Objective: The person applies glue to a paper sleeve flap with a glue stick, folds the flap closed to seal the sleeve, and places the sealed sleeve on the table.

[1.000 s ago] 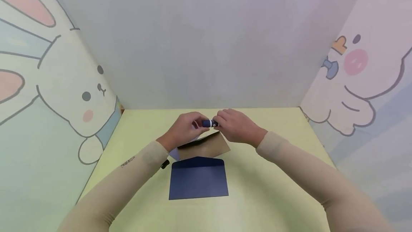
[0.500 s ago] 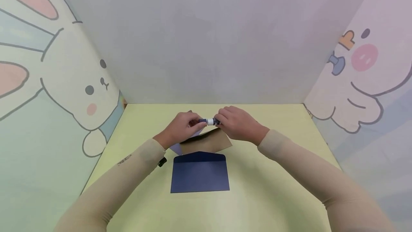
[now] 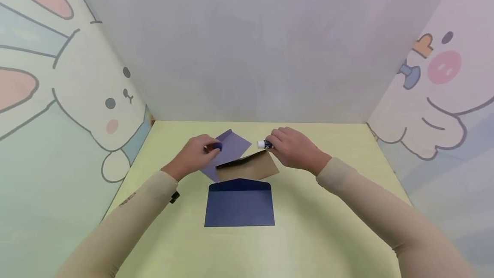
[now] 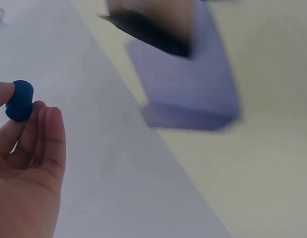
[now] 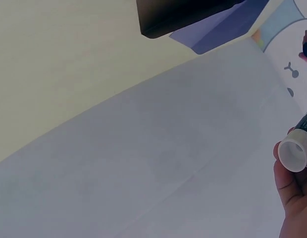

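My left hand (image 3: 194,156) pinches a small blue cap (image 3: 218,146) above the lavender envelope (image 3: 230,147); in the left wrist view the cap (image 4: 21,100) sits between thumb and fingertips. My right hand (image 3: 295,149) grips a dark glue stick (image 3: 268,144) whose white end points left. In the right wrist view that round white end (image 5: 293,152) shows, uncapped. Below the hands lies a brown envelope (image 3: 248,169) with its dark inside showing, overlapping the lavender one. A navy envelope (image 3: 239,208) with its flap up lies nearest me.
The pale yellow table (image 3: 308,235) meets a grey wall (image 3: 254,55) behind. Side walls carry a rabbit drawing (image 3: 88,93) on the left and another cartoon animal (image 3: 444,98) on the right. A black item (image 3: 174,197) shows at my left wrist.
The cap has come off the glue stick. My left hand has moved left with it, uncovering more of the lavender envelope, while my right hand has shifted slightly right with the stick.
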### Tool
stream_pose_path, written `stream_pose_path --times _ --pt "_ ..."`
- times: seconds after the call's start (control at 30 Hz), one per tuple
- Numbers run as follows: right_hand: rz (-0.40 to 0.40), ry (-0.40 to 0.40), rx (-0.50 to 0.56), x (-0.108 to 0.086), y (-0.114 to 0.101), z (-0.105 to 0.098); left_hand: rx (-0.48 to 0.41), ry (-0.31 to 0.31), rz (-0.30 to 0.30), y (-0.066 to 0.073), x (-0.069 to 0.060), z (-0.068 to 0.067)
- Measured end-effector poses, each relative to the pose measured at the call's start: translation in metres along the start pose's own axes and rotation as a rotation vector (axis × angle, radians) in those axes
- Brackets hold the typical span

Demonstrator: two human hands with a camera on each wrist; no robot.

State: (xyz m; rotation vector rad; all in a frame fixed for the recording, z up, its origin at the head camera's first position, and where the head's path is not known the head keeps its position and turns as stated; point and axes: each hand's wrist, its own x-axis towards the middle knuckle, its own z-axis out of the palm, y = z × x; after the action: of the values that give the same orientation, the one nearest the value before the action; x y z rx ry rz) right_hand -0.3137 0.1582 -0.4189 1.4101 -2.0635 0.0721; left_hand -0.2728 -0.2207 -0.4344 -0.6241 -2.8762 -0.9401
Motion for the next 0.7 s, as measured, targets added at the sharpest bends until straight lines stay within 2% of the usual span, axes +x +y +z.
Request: stream_pose_path --times 0.1,0.17,0.27,0.33,0.4,0.5,0.63,0.7 --pt "0.013 0.004 -0.002 -0.008 0.003 0.0 0.091 -0.022 -0.117 -0.032 -0.007 -0.007" --pt "0.021 0.008 0.001 -0.012 0.004 0.0 0.146 -0.049 -0.219 -0.055 -0.011 -0.009" --pt "0.026 0.009 0.004 -0.016 0.004 0.001 0.173 -0.097 -0.367 -0.083 -0.015 -0.008" --pt "0.025 0.004 0.006 -0.017 0.003 0.002 0.176 -0.109 -0.431 -0.097 -0.016 -0.005" --pt "0.02 -0.003 0.006 -0.017 0.002 0.004 0.189 -0.113 -0.452 -0.107 -0.016 -0.001" --pt "0.017 -0.006 0.01 -0.017 0.0 0.006 0.242 -0.144 -0.446 -0.116 -0.012 0.004" --pt "0.02 0.006 0.011 -0.018 -0.001 0.007 0.302 -0.184 -0.434 -0.122 -0.007 0.007" --pt "0.027 0.009 0.006 -0.019 -0.001 0.007 0.314 -0.182 -0.426 -0.122 -0.004 0.008"
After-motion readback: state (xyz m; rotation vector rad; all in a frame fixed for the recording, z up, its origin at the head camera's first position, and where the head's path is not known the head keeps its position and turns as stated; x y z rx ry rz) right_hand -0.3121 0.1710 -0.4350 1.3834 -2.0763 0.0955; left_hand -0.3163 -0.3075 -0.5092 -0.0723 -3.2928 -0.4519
